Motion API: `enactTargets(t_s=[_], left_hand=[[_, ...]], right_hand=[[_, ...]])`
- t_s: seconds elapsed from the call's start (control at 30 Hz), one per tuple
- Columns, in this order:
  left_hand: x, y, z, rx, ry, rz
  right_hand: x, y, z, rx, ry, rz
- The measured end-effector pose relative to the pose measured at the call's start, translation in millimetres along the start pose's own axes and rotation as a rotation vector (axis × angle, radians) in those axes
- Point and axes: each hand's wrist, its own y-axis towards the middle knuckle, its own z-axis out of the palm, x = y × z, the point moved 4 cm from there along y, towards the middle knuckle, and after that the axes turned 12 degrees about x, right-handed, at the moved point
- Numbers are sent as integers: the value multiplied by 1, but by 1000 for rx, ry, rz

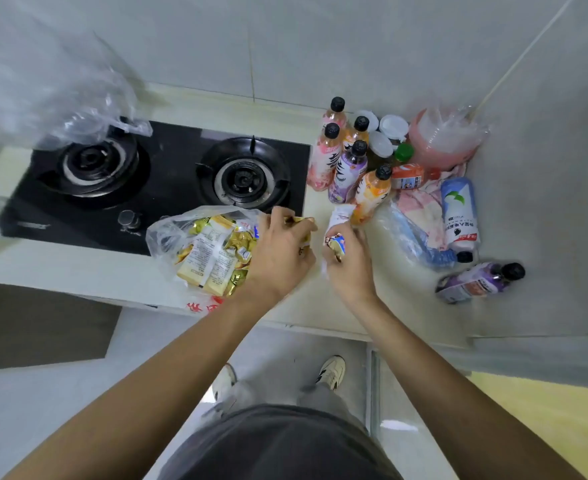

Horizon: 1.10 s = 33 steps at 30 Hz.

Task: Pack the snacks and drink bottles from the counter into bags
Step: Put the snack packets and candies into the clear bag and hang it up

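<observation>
Head view. Snack bag [209, 251] just left of hands, well filled with gold and yellow packets; snack stage judged nearly done. Left hand [280, 252] at bag mouth, fingers closed on gold packet [299, 220]. Right hand [349, 265] closed round small wrapped snack [335, 242]. Bottles [351, 161] beyond and right of right hand, upright and lying on surface [320, 306], none bagged. Labels and red print on bag unreadable.

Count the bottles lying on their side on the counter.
3, all at the right end: a white bottle against the wall, a blue bottle inside clear plastic beside it, and a purple bottle nearest the counter edge. The plastic may hide more.
</observation>
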Motion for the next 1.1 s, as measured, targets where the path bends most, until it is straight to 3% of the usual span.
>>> enactTargets(t_s=[0.13, 0.27, 0.4, 0.63, 0.77, 1.1], left_hand=[[62, -23, -46, -20, 5, -61], [134, -52, -63, 37, 39, -152], [177, -70, -52, 157, 17, -220], [193, -45, -31, 213, -18, -157], [184, -22, -31, 158, -25, -62], [195, -23, -22, 220, 19, -13]], right_hand=[[83, -5, 27, -66, 46, -134], [130, -7, 90, 36, 46, -185], [113, -9, 149, 204, 4, -110], [78, 0, 179, 256, -138, 79], [77, 29, 175, 216, -243, 58], [71, 28, 172, 188, -628, -92]])
